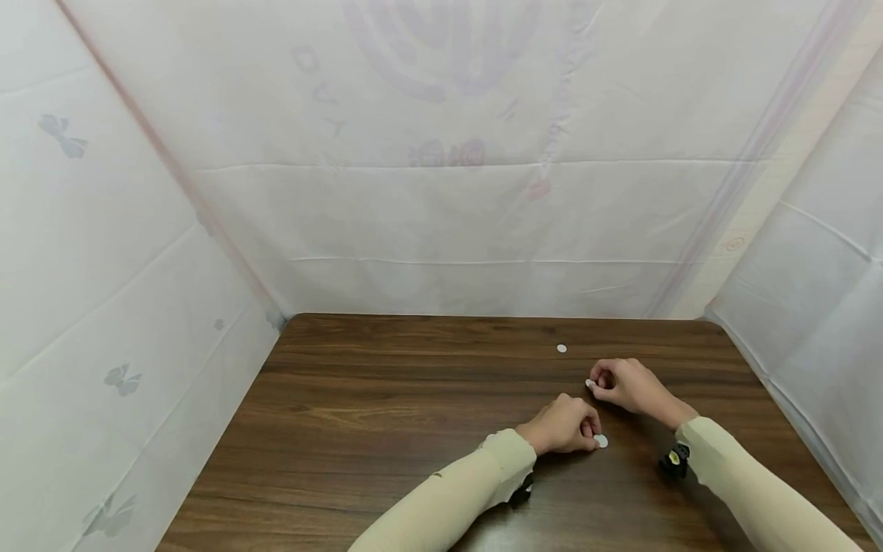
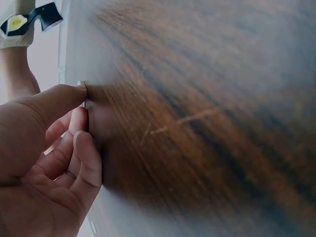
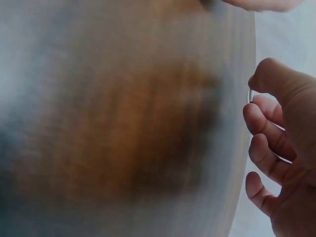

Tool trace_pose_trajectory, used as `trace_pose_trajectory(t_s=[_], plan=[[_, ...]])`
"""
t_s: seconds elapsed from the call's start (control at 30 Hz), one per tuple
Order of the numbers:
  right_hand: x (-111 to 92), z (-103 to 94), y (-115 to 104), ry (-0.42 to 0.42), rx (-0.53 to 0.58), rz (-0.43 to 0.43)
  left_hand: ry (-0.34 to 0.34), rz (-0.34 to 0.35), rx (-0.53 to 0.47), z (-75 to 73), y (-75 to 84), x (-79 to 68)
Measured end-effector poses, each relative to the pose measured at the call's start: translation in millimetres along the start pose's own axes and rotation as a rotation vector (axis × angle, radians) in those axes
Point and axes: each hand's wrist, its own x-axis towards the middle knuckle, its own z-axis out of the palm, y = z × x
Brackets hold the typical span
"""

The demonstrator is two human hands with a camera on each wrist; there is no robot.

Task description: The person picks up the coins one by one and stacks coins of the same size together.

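Low over the right part of the wooden table (image 1: 331, 429), my right hand (image 1: 635, 387) pinches a small round white disc (image 1: 589, 383) between thumb and fingertips. The right wrist view shows this disc (image 3: 250, 96) edge-on, with the other fingers loosely curled below. My left hand (image 1: 562, 424) is down at the table, its thumb and bent fingers at the left edge of a second white disc (image 1: 602, 441). In the left wrist view the thumb (image 2: 74, 94) covers most of that disc. A third white disc (image 1: 562, 348) lies flat farther back, beyond both hands.
White printed sheeting (image 1: 441, 222) rises behind the table and along both sides. Each wrist carries a small dark camera; the right one (image 1: 674, 460) hangs beneath the sleeve (image 1: 752, 483). The forearms come in from the front edge.
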Motion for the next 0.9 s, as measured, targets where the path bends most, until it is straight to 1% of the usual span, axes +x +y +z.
trace_pose_trajectory(t_s=[0.17,0.37,0.47,0.57,0.7,0.8,0.9], plan=[[-10,4.4,-2,-0.011,-0.004,-0.007,0.004,-0.012,-0.006,-0.8,1.6,-1.3],[-19,6.5,-6,-0.025,0.032,-0.027,0.009,-0.036,-0.031,-3.1,3.6,-3.2],[-23,7.0,-7,-0.023,0.034,-0.042,0.013,-0.035,-0.021,-3.3,4.3,-3.3],[-27,6.8,-7,-0.018,0.024,-0.034,0.016,-0.032,-0.012,-3.1,4.5,-3.1],[-33,6.4,-6,-0.004,0.033,-0.018,0.020,-0.030,-0.022,-2.0,3.4,-2.6],[-36,8.5,-6,0.028,0.055,-0.022,0.022,-0.036,-0.046,-2.0,2.4,-2.3],[-39,12.1,-4,0.072,0.077,-0.027,0.026,-0.056,-0.068,-2.3,2.0,-1.8]])
